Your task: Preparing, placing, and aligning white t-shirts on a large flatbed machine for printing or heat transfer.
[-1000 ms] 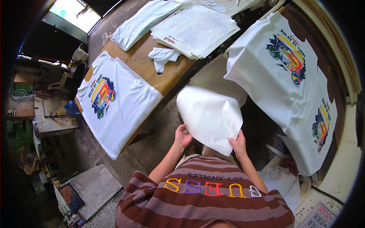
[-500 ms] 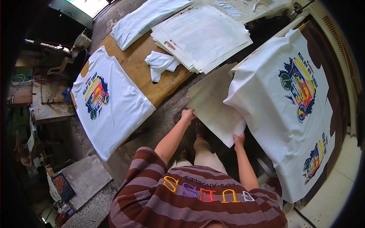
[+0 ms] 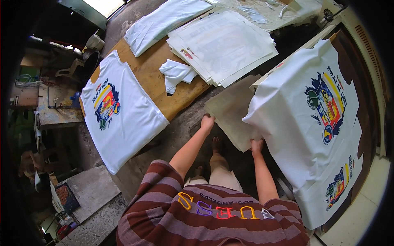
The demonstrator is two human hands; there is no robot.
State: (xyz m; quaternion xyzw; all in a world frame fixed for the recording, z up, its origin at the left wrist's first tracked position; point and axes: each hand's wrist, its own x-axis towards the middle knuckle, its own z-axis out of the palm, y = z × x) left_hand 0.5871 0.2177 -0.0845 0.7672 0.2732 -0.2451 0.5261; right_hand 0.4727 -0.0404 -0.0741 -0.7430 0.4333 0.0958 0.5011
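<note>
A thin greyish-beige sheet stretches between my hands, low in front of my legs. My left hand is closed on its left edge, and my right hand grips its near right corner. White fabric with colourful printed designs drapes over a dark brown surface to the right, and its hanging edge covers part of the sheet. Left of my hands, a white printed sleeveless shirt piece lies over the end of a table. A small crumpled white cloth rests farther along that table.
On the brown-topped table lie a large stack of white paper sheets and folded white fabric. A pale machine frame borders the right side. Low slabs and a cluttered workbench stand at the left.
My right hand has moved slightly up, and the sheet's near corner has drawn back into its grip. My left hand stays on the left edge. The whole view has shifted a little.
</note>
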